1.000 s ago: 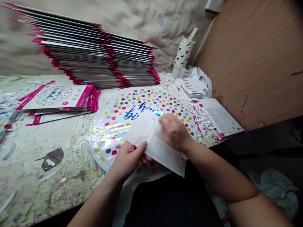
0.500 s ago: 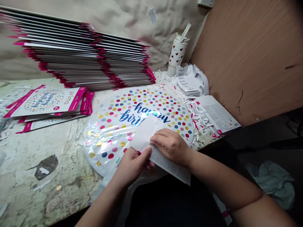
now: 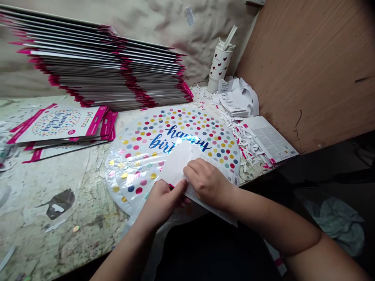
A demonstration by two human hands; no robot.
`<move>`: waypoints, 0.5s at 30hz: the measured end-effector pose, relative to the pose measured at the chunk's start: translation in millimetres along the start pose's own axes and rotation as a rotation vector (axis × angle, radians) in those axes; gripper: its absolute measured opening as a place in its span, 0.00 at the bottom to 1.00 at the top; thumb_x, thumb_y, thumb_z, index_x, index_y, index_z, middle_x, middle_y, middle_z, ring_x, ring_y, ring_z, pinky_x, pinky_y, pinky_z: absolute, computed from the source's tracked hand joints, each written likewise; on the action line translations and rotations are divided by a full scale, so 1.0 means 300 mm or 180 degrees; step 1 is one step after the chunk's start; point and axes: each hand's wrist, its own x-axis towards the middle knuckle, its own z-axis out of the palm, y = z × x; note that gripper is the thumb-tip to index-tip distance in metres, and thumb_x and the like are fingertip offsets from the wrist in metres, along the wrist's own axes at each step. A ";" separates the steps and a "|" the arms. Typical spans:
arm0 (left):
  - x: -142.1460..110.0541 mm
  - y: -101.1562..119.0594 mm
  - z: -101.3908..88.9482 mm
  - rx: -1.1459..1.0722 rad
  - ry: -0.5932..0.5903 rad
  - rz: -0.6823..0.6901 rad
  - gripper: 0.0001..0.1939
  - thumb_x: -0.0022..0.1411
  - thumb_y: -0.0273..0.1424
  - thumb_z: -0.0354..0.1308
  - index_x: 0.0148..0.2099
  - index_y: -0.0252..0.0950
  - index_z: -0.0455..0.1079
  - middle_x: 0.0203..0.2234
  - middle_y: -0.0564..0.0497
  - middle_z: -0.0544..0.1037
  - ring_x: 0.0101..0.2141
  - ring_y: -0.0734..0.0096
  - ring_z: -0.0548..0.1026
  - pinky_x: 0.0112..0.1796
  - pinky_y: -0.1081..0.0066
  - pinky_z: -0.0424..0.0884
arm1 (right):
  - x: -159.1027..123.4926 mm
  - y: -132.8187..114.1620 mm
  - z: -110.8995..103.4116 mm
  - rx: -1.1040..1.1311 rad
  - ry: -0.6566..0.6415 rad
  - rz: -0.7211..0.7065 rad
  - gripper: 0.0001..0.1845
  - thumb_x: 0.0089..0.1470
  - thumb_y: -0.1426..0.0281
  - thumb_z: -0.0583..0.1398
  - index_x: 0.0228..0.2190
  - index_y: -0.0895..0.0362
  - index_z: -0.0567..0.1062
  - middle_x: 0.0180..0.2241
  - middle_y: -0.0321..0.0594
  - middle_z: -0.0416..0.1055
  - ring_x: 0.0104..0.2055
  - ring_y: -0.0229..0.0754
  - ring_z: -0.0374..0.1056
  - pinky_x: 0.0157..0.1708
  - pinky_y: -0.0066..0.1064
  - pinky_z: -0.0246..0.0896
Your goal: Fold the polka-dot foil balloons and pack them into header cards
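My left hand (image 3: 165, 201) grips the near left edge of a cardboard envelope (image 3: 175, 164), thumb on top and fingers underneath. The envelope lies tilted, with a plain white flap and a face of small print showing. My right hand (image 3: 208, 183) is closed, with its curled fingers pressed against the envelope where the flap meets the printed face. Anything pinched in those fingers is hidden. Beneath both hands a flat foil balloon (image 3: 137, 136) with coloured dots and blue "happy birthday" lettering is spread on the worktable (image 3: 88, 187).
A tall stack of pink-edged envelopes (image 3: 99, 74) leans along the wall. Several finished-looking envelopes (image 3: 58, 125) lie at the left. On the right are a heart-patterned tumbler (image 3: 219, 64), a label strip (image 3: 234, 102), paper scraps (image 3: 249, 144), another envelope (image 3: 275, 138) and a wooden panel (image 3: 307, 78).
My right hand has come down from the flap's upper end and moved nearer my left thumb, its fingers now curled on the envelope. My left hand keeps its grip. The view has shifted slightly.
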 end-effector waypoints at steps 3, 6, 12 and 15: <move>-0.002 -0.010 -0.021 -0.0147 -0.0065 0.0008 0.23 0.55 0.44 0.53 0.20 0.30 0.73 0.15 0.45 0.76 0.17 0.73 0.70 0.21 0.76 0.64 | -0.029 0.073 -0.035 -0.0298 0.0254 0.0342 0.11 0.52 0.78 0.48 0.31 0.60 0.69 0.31 0.48 0.66 0.33 0.46 0.59 0.32 0.37 0.60; -0.004 -0.023 -0.054 -0.0202 0.0107 -0.0102 0.24 0.55 0.45 0.54 0.21 0.29 0.73 0.16 0.44 0.76 0.18 0.71 0.71 0.22 0.74 0.65 | -0.101 0.202 -0.136 -0.0771 0.0340 0.1427 0.12 0.51 0.80 0.48 0.35 0.61 0.69 0.33 0.51 0.67 0.35 0.49 0.61 0.34 0.41 0.61; -0.033 -0.012 -0.035 -0.0473 0.0447 0.0025 0.22 0.55 0.45 0.55 0.28 0.29 0.74 0.21 0.45 0.78 0.21 0.68 0.74 0.24 0.71 0.70 | -0.127 0.121 -0.175 0.0044 -0.0132 0.0592 0.36 0.50 0.61 0.58 0.57 0.61 0.55 0.55 0.54 0.58 0.55 0.56 0.55 0.49 0.49 0.58; -0.070 -0.001 -0.066 0.0108 0.0439 0.0812 0.19 0.53 0.41 0.58 0.44 0.34 0.71 0.35 0.46 0.79 0.34 0.59 0.77 0.32 0.67 0.74 | -0.045 0.009 -0.087 0.0464 0.0256 -0.0069 0.30 0.54 0.68 0.54 0.57 0.62 0.58 0.51 0.53 0.63 0.53 0.51 0.59 0.49 0.43 0.60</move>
